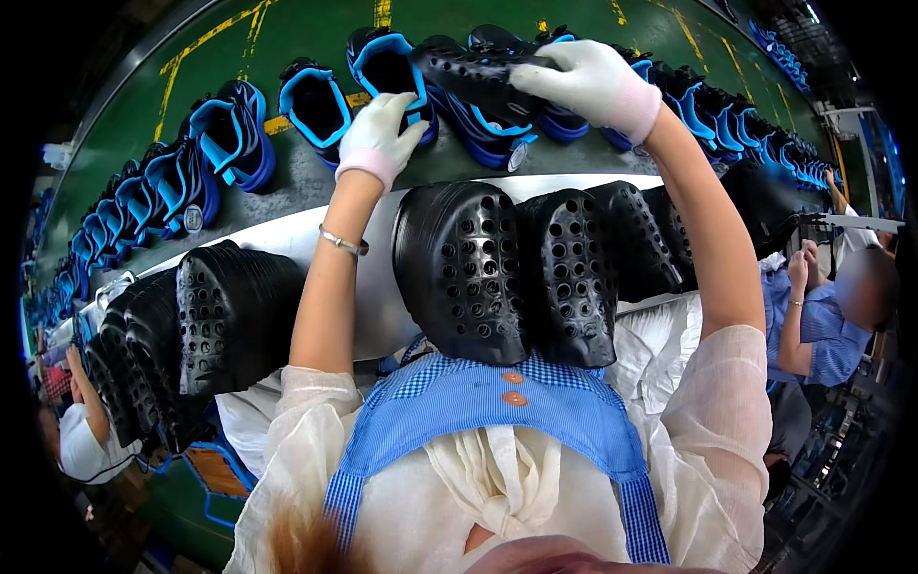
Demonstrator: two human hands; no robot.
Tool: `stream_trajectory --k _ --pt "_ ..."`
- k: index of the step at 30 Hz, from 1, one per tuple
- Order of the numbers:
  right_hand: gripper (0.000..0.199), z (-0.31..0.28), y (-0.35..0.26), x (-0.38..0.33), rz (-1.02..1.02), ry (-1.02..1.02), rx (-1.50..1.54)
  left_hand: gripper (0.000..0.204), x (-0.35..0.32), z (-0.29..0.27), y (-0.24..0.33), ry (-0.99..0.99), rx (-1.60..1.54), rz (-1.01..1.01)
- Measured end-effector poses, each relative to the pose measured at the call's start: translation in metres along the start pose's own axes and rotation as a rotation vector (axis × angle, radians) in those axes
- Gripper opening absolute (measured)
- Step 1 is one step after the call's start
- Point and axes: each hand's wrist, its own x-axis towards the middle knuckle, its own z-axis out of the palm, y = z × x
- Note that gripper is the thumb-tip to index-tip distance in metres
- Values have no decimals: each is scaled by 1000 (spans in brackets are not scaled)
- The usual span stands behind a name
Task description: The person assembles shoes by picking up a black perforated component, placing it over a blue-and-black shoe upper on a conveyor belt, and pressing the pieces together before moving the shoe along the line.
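My right hand [595, 88], in a white glove with a pink cuff, grips one end of a black perforated plastic shoe insert [467, 78]. The insert is held almost level above the row of shoes. My left hand [384, 134], gloved alike, is closed at the near rim of a black shoe with a bright blue collar [361, 59]; its fingertips are partly hidden there. Just below my hands, against my blue apron [449, 397], stand nested stacks of the same inserts [461, 268], with more stacked inserts [234, 316] to the left.
Black-and-blue shoes [229, 134] line the green surface to the left and right, curving away. A white ledge [287, 234] runs between them and me. At the right sits a co-worker in a blue shirt [824, 320]; another person [91, 435] is at the far left, near a blue-framed chair [218, 469].
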Motion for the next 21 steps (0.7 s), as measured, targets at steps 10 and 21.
stream_trajectory --k 10,21 --pt "59 23 -17 103 94 -289 -161 34 8 27 4 -108 42 -82" --pt "26 126 -51 149 29 -293 -449 39 32 23 -1 -542 158 -304"
